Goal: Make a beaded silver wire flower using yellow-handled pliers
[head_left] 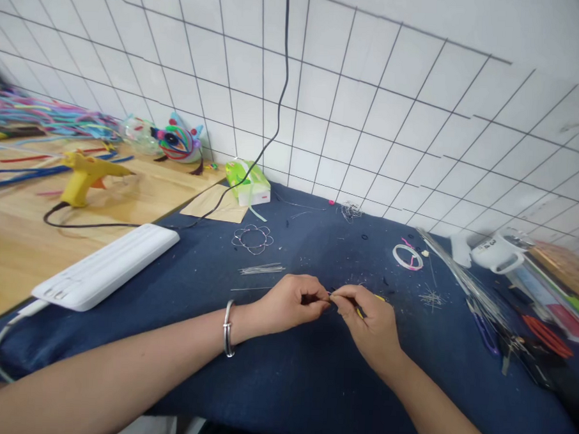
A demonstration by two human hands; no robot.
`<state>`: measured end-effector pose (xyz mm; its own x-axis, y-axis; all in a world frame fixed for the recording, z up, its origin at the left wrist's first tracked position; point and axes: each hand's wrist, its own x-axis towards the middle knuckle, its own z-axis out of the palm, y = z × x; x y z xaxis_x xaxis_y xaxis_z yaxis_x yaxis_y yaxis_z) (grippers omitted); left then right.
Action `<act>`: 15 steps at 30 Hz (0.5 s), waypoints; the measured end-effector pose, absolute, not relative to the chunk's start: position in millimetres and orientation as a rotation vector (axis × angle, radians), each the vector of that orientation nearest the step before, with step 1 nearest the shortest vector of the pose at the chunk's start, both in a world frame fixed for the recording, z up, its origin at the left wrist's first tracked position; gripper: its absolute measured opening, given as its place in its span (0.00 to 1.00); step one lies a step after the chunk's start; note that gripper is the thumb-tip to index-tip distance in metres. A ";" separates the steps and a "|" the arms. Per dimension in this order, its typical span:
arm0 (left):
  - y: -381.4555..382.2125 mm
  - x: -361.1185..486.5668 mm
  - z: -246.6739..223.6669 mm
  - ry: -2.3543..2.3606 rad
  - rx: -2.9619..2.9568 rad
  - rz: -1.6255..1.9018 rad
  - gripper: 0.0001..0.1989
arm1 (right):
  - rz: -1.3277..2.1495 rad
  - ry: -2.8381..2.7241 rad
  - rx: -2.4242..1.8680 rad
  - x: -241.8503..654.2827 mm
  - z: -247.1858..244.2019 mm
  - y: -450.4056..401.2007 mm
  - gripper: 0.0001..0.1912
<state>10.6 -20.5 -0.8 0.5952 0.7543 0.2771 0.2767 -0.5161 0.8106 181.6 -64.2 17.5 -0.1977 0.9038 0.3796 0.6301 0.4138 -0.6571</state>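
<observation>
My left hand, with a silver bangle at the wrist, is closed in a pinch near the middle of the dark blue cloth. Its fingertips nearly meet those of my right hand, also pinched. Something thin shows between them, too small to make out. Yellow handles show partly behind my right hand's fingers. Straight thin wires lie in a small bundle beyond my left hand, with a single wire nearer. Farther back lies a flower-shaped wire ring.
A white power strip and a yellow glue gun are at left. A tissue pack stands by the wall. At right are a white ring, long wires, purple-handled scissors and a white mug.
</observation>
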 end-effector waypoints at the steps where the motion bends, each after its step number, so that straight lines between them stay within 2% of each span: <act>1: -21.0 10.8 -0.7 0.837 2.074 0.810 0.06 | 0.471 -1.921 -1.304 181.5 16.7 -64.0 0.06; 15: -22.7 12.7 -5.4 0.893 2.117 0.832 0.06 | 0.624 -1.789 -1.388 177.3 14.3 -63.6 0.07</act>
